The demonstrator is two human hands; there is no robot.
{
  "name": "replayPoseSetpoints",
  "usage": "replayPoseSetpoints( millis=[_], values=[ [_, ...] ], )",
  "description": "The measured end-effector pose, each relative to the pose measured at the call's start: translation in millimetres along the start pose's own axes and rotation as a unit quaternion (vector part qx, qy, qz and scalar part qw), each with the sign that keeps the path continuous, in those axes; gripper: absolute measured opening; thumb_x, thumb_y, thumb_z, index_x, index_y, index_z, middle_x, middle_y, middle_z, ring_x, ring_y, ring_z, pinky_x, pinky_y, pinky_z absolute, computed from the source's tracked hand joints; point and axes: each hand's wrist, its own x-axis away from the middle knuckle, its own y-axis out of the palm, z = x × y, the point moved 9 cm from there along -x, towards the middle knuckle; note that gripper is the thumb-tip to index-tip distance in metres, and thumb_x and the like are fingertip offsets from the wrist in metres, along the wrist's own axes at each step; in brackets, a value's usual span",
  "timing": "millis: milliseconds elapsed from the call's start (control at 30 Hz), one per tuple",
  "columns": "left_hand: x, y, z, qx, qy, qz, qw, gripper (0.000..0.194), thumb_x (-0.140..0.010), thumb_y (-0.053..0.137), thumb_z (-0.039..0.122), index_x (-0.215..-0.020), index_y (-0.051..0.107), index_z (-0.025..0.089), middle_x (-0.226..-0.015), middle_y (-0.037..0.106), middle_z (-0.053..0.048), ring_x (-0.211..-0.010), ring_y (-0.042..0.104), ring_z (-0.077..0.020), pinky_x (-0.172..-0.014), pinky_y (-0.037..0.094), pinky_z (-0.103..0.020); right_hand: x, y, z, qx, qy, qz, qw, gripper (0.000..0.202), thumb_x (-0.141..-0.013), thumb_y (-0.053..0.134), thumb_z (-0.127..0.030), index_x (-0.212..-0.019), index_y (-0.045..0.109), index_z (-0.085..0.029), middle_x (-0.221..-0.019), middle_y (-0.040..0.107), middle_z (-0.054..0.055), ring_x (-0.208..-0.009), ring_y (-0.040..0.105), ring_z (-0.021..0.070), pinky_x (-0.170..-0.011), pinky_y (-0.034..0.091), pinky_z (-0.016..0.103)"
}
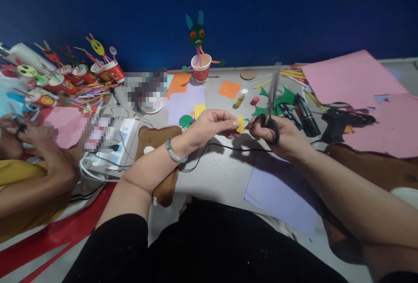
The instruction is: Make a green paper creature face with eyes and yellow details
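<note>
Between the thumb and fingers of my left hand is a small yellow paper piece. My right hand has its fingers in the black handles of a pair of scissors, whose blades point up and away from me. The right fingertips are close to the yellow piece; whether they touch it I cannot tell. Behind the hands stand a glue stick without its cap and a red cap. A yellow paper square and a dark green paper circle lie beyond my left hand.
A paper cup with a green paper-faced figure stands at the back. On the right lie pink paper sheets and a black glue gun. At left are a power strip, several decorated cups and a co-worker's hands.
</note>
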Motion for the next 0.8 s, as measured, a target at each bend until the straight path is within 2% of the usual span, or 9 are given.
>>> replayPoseSetpoints(
  millis=[67,100,200,300,400,500,600,700,800],
  values=[
    [4.0,12.0,-9.4,0.011,-0.049,-0.042,0.998,0.047,-0.065,0.101,0.047,-0.081,0.071,0.015,-0.075,0.077,-0.002,-0.068,0.074,-0.0102,-0.065,0.057,-0.022,1.2,-5.6,0.5,-0.036,0.003,0.042,0.998,0.054,-0.061,0.098,-0.066,-0.076,0.073,-0.021,-0.083,0.064,0.001,-0.080,0.057,0.0159,-0.078,0.047,0.033],
    [6.7,18.0,-12.7,0.014,-0.067,-0.065,0.996,0.049,-0.063,0.102,0.048,-0.081,0.072,0.014,-0.075,0.077,-0.002,-0.068,0.075,-0.0105,-0.064,0.057,-0.021,2.0,-4.3,1.1,-0.050,0.008,0.038,0.998,0.052,-0.059,0.100,-0.063,-0.080,0.077,-0.021,-0.085,0.065,0.001,-0.082,0.059,0.0161,-0.079,0.048,0.033],
    [14.9,31.6,-19.9,0.005,-0.112,-0.123,0.986,0.047,-0.063,0.103,0.046,-0.081,0.073,0.013,-0.076,0.077,-0.002,-0.067,0.076,-0.0104,-0.064,0.058,-0.020,5.0,11.9,-1.1,-0.076,0.008,-0.051,0.996,0.045,-0.063,0.100,-0.055,-0.085,0.082,-0.020,-0.086,0.066,0.001,-0.080,0.061,0.0147,-0.074,0.051,0.030],
    [19.8,37.9,-25.9,-0.014,-0.151,-0.160,0.975,0.043,-0.066,0.102,0.041,-0.081,0.073,0.013,-0.074,0.076,-0.001,-0.068,0.077,-0.0112,-0.065,0.059,-0.020,10.9,30.4,-10.4,-0.083,-0.038,-0.164,0.982,0.028,-0.073,0.098,-0.041,-0.080,0.082,-0.018,-0.085,0.065,0.001,-0.075,0.062,0.0119,-0.068,0.052,0.026],
    [22.0,41.0,-27.9,-0.024,-0.170,-0.184,0.968,0.042,-0.067,0.102,0.040,-0.079,0.072,0.012,-0.076,0.078,-0.002,-0.064,0.075,-0.0097,-0.064,0.059,-0.021,14.2,38.2,-15.6,-0.076,-0.074,-0.211,0.972,0.020,-0.082,0.093,-0.034,-0.081,0.081,-0.018,-0.084,0.064,0.001,-0.073,0.064,0.0113,-0.065,0.052,0.024],
    [23.5,41.4,-28.6,-0.033,-0.176,-0.194,0.965,0.043,-0.066,0.102,0.042,-0.079,0.073,0.012,-0.077,0.078,-0.003,-0.066,0.075,-0.0098,-0.066,0.059,-0.020,14.0,39.1,-16.1,-0.090,-0.074,-0.209,0.971,0.021,-0.082,0.093,-0.034,-0.080,0.080,-0.019,-0.082,0.062,0.000,-0.073,0.064,0.0114,-0.067,0.052,0.024],
    [23.2,39.8,-31.3,-0.038,-0.182,-0.197,0.963,0.045,-0.065,0.102,0.044,-0.080,0.074,0.013,-0.076,0.077,-0.003,-0.070,0.077,-0.0121,-0.067,0.059,-0.022,14.9,39.0,-14.9,-0.095,-0.043,-0.202,0.974,0.025,-0.079,0.095,-0.036,-0.077,0.077,-0.019,-0.081,0.061,-0.001,-0.072,0.062,0.0118,-0.068,0.052,0.027],
    [16.6,37.1,-30.9,-0.069,-0.148,-0.199,0.966,0.036,-0.071,0.098,0.038,-0.083,0.075,0.013,-0.077,0.077,-0.004,-0.069,0.074,-0.0115,-0.067,0.058,-0.023,14.0,35.2,-15.8,-0.053,-0.020,-0.176,0.983,0.032,-0.079,0.094,-0.044,-0.075,0.074,-0.018,-0.079,0.062,0.001,-0.074,0.062,0.0142,-0.070,0.049,0.030],
    [2.2,20.7,-19.5,-0.127,-0.050,-0.109,0.985,0.015,-0.083,0.085,0.025,-0.086,0.076,0.013,-0.074,0.075,-0.002,-0.067,0.068,-0.0086,-0.069,0.055,-0.023,8.2,24.5,-16.9,-0.007,-0.004,-0.108,0.994,0.045,-0.070,0.097,-0.053,-0.070,0.069,-0.019,-0.075,0.061,0.000,-0.071,0.056,0.0139,-0.067,0.046,0.030]
  ],
)
